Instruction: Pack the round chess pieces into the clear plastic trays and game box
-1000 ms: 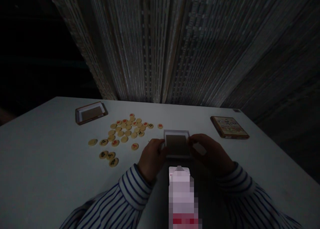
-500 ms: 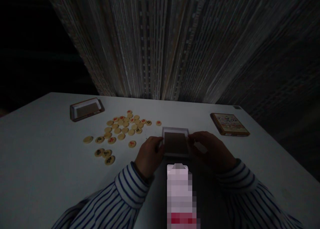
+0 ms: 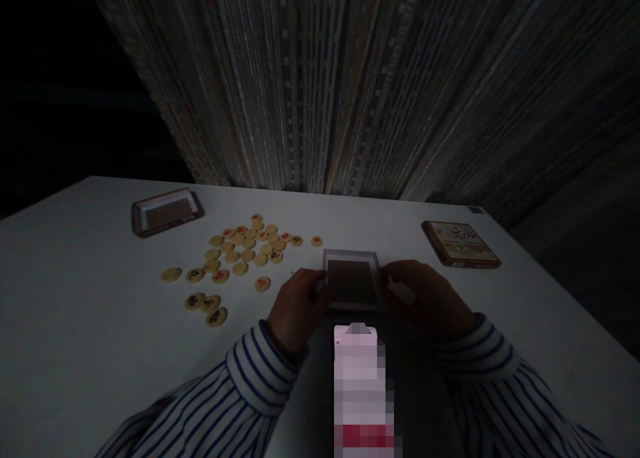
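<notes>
A small open box tray [image 3: 351,253] with pale walls and a brownish floor lies in front of me, with no pieces in it. My left hand [image 3: 299,306] is closed on its left wall, thumb and fingers pinching the edge. On the opposite side my right hand [image 3: 429,299] grips the right wall between thumb and fingertips. Left of the tray, several round wooden pieces [image 3: 240,268] are scattered, some with red or black characters, others blank side up. Three black-marked pieces [image 3: 216,317] lie together nearer to me.
Another open box [image 3: 167,213] sits at the table's back left. A printed, closed box [image 3: 463,245] lies at the right. A lit phone [image 3: 357,378], partly pixelated, is between my forearms. Behind the white table [image 3: 120,351] hangs a striped curtain [image 3: 320,85].
The view has shifted slightly, so things on the table appear a little higher. Both hands keep their hold on the tray.
</notes>
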Action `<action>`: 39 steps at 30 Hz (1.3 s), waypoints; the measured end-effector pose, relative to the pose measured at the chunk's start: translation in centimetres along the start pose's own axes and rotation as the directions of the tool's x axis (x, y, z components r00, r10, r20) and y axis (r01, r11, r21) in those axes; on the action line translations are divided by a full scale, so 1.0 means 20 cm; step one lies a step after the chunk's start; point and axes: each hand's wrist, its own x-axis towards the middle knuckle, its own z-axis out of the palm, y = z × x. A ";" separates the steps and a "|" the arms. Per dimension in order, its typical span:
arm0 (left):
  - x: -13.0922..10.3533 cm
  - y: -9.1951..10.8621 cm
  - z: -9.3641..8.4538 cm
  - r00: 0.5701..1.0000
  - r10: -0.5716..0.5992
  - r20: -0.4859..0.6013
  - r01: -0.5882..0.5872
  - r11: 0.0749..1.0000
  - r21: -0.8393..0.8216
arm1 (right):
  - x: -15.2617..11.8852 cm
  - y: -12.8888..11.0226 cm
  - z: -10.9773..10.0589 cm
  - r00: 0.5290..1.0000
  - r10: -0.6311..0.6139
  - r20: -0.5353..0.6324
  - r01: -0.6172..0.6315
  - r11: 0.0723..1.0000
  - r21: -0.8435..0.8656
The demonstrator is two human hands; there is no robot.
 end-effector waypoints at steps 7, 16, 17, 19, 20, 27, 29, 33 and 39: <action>-0.01 0.00 0.00 1.000 0.001 0.013 -0.001 1.000 -0.004 | -0.01 0.02 0.02 0.998 -0.051 0.034 0.052 0.998 -0.019; -0.01 0.00 0.00 1.000 0.010 0.001 -0.010 0.999 -0.034 | -0.01 0.02 0.03 0.996 -0.089 -0.007 0.089 0.995 -0.040; -0.01 0.00 0.00 1.000 0.008 0.000 -0.008 0.999 -0.031 | -0.01 0.01 0.03 0.995 -0.103 -0.014 0.102 0.994 -0.041; -0.01 0.00 0.00 1.000 0.008 -0.002 -0.008 1.000 -0.029 | -0.01 0.01 0.03 0.992 -0.128 -0.017 0.127 0.991 -0.046; -0.01 -0.01 0.00 1.000 0.009 -0.001 -0.009 1.000 -0.029 | 0.00 0.01 0.03 0.990 -0.138 -0.014 0.137 0.989 -0.048; -0.01 -0.01 0.00 1.000 0.008 -0.007 -0.008 0.999 -0.033 | 0.01 0.01 0.03 0.984 -0.179 0.017 0.179 0.984 -0.002; -0.01 -0.01 0.00 1.000 0.000 -0.007 0.000 0.999 -0.042 | 0.01 0.01 0.03 0.983 -0.180 0.045 0.180 0.984 0.014; -0.01 -0.01 0.00 1.000 -0.011 0.004 0.011 0.999 -0.030 | 0.01 0.01 0.03 0.977 -0.191 0.093 0.188 0.981 0.038; 0.00 -0.01 0.00 1.000 -0.006 0.010 0.006 1.000 -0.022 | 0.01 0.00 0.02 0.979 -0.171 0.110 0.168 0.985 0.041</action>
